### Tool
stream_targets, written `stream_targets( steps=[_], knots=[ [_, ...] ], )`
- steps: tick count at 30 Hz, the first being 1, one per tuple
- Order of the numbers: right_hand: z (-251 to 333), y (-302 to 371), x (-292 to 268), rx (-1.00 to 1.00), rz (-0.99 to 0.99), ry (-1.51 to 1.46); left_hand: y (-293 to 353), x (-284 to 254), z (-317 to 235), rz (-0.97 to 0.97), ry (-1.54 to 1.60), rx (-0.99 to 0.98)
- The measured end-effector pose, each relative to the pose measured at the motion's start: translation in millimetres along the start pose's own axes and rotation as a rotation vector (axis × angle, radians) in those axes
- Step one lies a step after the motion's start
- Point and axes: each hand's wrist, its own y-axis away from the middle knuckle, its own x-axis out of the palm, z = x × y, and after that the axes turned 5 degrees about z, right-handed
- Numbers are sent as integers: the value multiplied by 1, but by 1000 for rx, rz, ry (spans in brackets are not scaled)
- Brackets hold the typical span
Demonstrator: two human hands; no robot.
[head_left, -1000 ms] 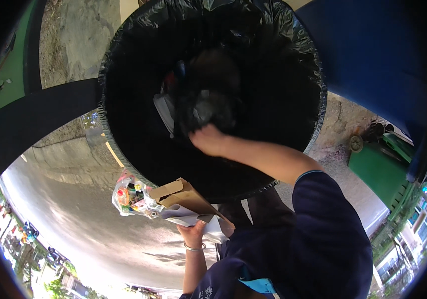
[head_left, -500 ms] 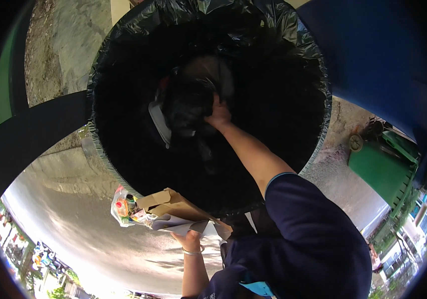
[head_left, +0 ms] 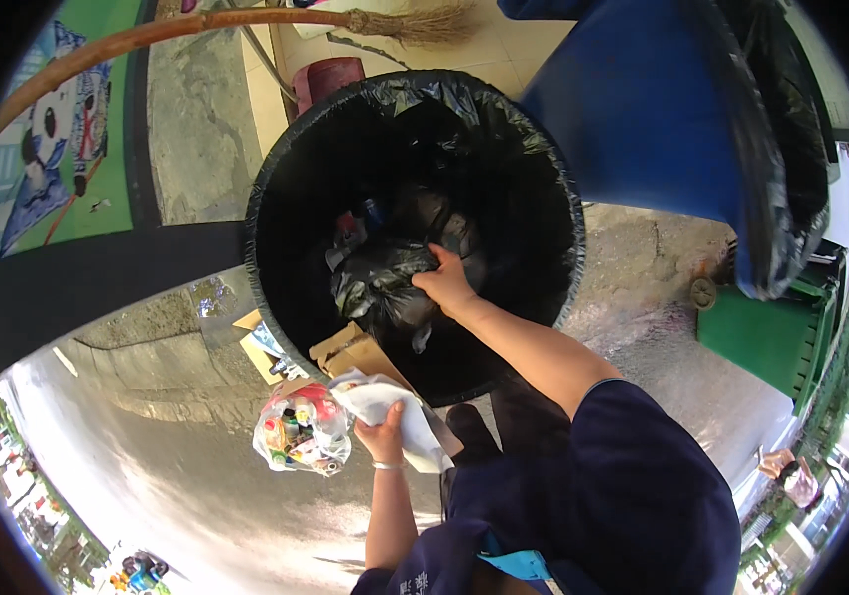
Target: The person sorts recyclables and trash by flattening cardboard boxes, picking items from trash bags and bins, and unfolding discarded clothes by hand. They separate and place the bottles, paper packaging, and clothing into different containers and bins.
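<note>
Inside a large round bin [head_left: 257, 243] lined with black plastic, my right hand [head_left: 447, 283] grips a black garbage bag [head_left: 385, 273] by its gathered side. My left hand [head_left: 381, 436] is closed on white paper [head_left: 385, 402] and the flattened brown cardboard [head_left: 355, 349] against it, at the bin's near rim. A clear plastic bag [head_left: 303, 431] full of small bottles and containers hangs just left of that hand; I cannot tell what holds it up. Deeper in the bin, some red and white waste [head_left: 347, 236] shows dimly.
A blue bin [head_left: 633, 119] with a black liner leans at the far right, with a green wheeled bin [head_left: 767, 337] behind it. A straw broom [head_left: 415, 25] crosses the top. More flat card [head_left: 261, 342] stands by the bin's left rim. A painted green wall [head_left: 112, 188] is at left.
My right hand has raised the black bag from the dark of the bin into the light. The clear bag of bottles hangs lower beside my left hand, and the view has shifted.
</note>
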Motion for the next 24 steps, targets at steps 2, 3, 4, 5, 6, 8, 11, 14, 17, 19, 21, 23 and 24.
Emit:
stream_targets(
  steps=[2, 3, 4, 5, 6, 8, 11, 14, 17, 19, 21, 23, 24],
  knots=[
    [43, 28, -10, 31, -54, -351, 1, 2, -9, 73, -41, -19],
    [69, 41, -14, 27, -18, -426, 1, 2, -11, 80, -9, -3],
    [95, 60, -16, 32, 23, -502, 4, -4, -7, 79, 20, 10],
    [118, 75, -22, 33, 19, -526, 5, -9, -7, 110, -32, 46],
    [143, 90, -26, 34, 22, -551, 6, -14, -9, 132, -85, 86],
    [205, 123, -38, -18, 18, -570, 13, -23, -17, 142, -122, 148],
    [291, 167, -59, -125, -125, -618, 28, -31, -34, 259, -158, 215],
    [363, 205, -95, -361, -107, -606, 52, -29, -64, 252, 30, 217],
    [433, 218, -151, -493, -192, -625, 65, -52, -61, 193, 11, 176],
    [494, 236, -206, -678, -228, -637, 65, -51, -59, 216, -6, 178],
    [538, 238, -275, -842, -263, -592, 65, -51, -58, 213, -19, 184],
    [566, 226, -340, -956, -332, -516, 67, -50, -59, 184, -17, 182],
    [571, 218, -371, -999, -384, -463, 66, -49, -59, 174, -14, 180]
  ],
)
